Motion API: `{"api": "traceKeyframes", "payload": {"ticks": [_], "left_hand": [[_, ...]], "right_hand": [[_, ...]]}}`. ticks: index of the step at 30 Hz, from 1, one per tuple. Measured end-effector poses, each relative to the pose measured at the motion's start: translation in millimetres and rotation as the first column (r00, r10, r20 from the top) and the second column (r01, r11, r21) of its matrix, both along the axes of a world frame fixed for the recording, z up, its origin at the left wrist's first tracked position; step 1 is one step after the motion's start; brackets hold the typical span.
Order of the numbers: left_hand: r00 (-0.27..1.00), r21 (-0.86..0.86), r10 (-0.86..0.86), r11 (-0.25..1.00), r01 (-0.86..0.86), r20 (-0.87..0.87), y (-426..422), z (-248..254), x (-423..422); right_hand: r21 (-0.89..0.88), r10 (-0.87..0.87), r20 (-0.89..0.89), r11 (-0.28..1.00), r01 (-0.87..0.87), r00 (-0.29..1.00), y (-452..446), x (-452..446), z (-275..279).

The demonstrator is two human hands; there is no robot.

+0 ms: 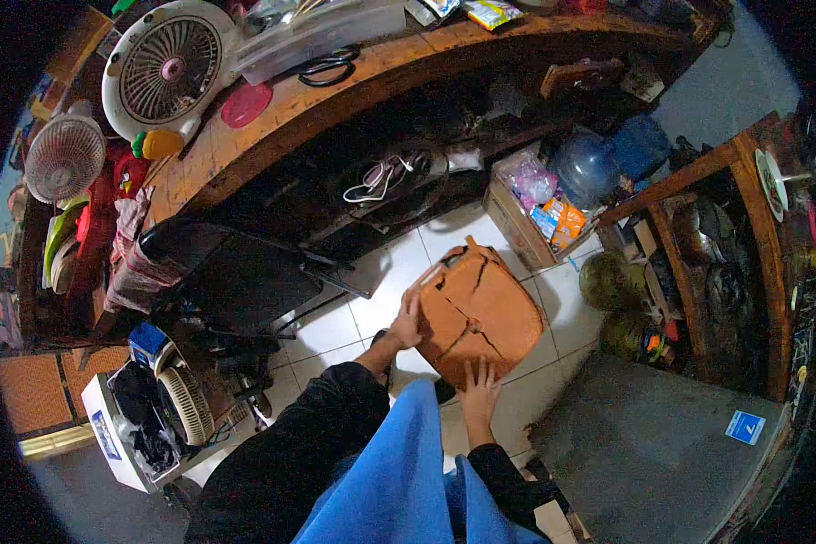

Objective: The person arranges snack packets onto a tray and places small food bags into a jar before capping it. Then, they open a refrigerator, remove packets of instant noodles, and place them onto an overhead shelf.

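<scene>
A cracked orange stool (508, 306) above white floor tiles (322, 328) is best steadied clear of its splits (474, 326), left hand (408, 324) at its side (finger grip unclear), right hand (480, 392) with fingers spread over the near edge.

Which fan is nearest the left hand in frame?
The beige fan at lower left; the large white fan and smaller pale fan are higher up, farther from the left hand.
</scene>
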State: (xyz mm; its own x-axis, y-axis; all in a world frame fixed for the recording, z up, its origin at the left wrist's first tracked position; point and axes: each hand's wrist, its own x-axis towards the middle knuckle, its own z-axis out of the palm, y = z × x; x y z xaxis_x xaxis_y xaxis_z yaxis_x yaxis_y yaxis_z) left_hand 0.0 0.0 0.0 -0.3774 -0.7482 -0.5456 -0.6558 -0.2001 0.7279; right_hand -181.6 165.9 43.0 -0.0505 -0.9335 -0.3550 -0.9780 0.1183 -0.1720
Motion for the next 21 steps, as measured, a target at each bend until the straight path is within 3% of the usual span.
{"api": "traceKeyframes", "payload": {"ticks": [1,2,3,4,5,6,7,8,9,10,11,12,13,14,15,16,18,21], "left_hand": [[1.0,0.017,-0.029,0.999,0.029,-0.009,6.3,-4.5,-10.8],[0.982,-0.047,-0.164,0.985,0.168,0.094,11.8,-9.1,-23.4],[0.98,-0.038,-0.165,0.985,0.17,0.111,-4.6,8.2,-42.7],[0.962,-0.136,-0.229,0.959,0.25,0.149,8.5,-1.3,-54.2],[0.981,0.04,-0.178,0.983,0.181,-0.076,13.2,-10.2,-62.6],[0.955,-0.039,-0.296,0.954,0.296,0.006,23.7,-33.0,-66.0],[0.946,-0.257,-0.302,0.929,0.266,-0.114,42.1,-96.6,-78.8],[0.885,-0.006,-0.466,0.885,0.466,-0.021,33.2,-68.0,-84.8],[0.997,0.058,0.081,0.995,-0.081,0.007,45.5,-135.5,-92.7],[0.873,0.209,0.368,0.926,-0.314,-0.32,47.8,-155.8,-106.4],[0.569,0.415,0.605,0.796,-0.441,-0.557,61.7,-167.2,-125.1],[0.538,0.406,0.611,0.79,-0.459,-0.58,53.2,-129.7,-103.2],[0.921,0.045,0.112,0.994,-0.102,-0.374,40.1,-45.5,-91.6],[0.917,-0.139,-0.394,0.907,0.398,0.062,16.6,90.0,-72.2],[0.964,-0.131,-0.266,0.955,0.266,0.017,9.8,108.7,-62.3],[0.936,-0.134,-0.337,0.928,0.349,0.105,1.4,144.1,-49.3],[0.999,-0.395,-0.027,0.918,0.033,0.02,4.1,138.9,-20.0],[0.969,-0.397,0.187,0.886,-0.238,-0.163,-1.7,207.3,38.0]], "right_hand": [[0.079,-0.115,0.041,0.991,0.112,0.992,6.0,-7.0,3.8],[0.158,-0.231,0.069,0.963,0.218,0.97,12.5,-15.5,8.4],[0.116,-0.222,0.058,0.97,0.214,0.973,-1.2,-27.4,17.3],[0.121,-0.273,0.039,0.956,0.266,0.961,7.9,-38.0,25.4],[0.115,-0.311,0.028,0.945,0.306,0.95,11.0,-47.2,31.8],[0.076,-0.312,-0.009,0.947,0.312,0.95,22.3,-55.4,19.9],[0.031,-0.314,-0.055,0.948,0.316,0.948,35.9,-70.5,8.7],[0.046,-0.37,0.005,0.928,0.369,0.929,47.6,-81.7,10.0],[0.062,-0.425,0.058,0.905,0.422,0.903,47.7,-91.3,17.2],[0.221,-0.426,-0.022,0.88,0.419,0.905,36.5,-95.9,42.6],[0.37,-0.414,-0.106,0.828,0.422,0.904,29.0,-101.1,63.9],[0.345,-0.386,-0.114,0.849,0.401,0.915,19.1,-111.7,77.7],[0.313,-0.372,-0.082,0.871,0.378,0.925,14.5,-121.7,90.8],[0.29,-0.361,-0.049,0.887,0.36,0.931,16.5,-128.1,103.9],[0.268,-0.357,-0.014,0.899,0.347,0.934,21.9,-131.7,115.6],[0.248,-0.354,0.026,0.908,0.337,0.935,27.9,-132.4,124.2],[0.216,-0.346,0.112,0.923,0.317,0.931,40.8,-131.4,136.6],[0.142,-0.312,0.255,0.948,0.284,0.915,59.9,-113.9,134.6]]}}
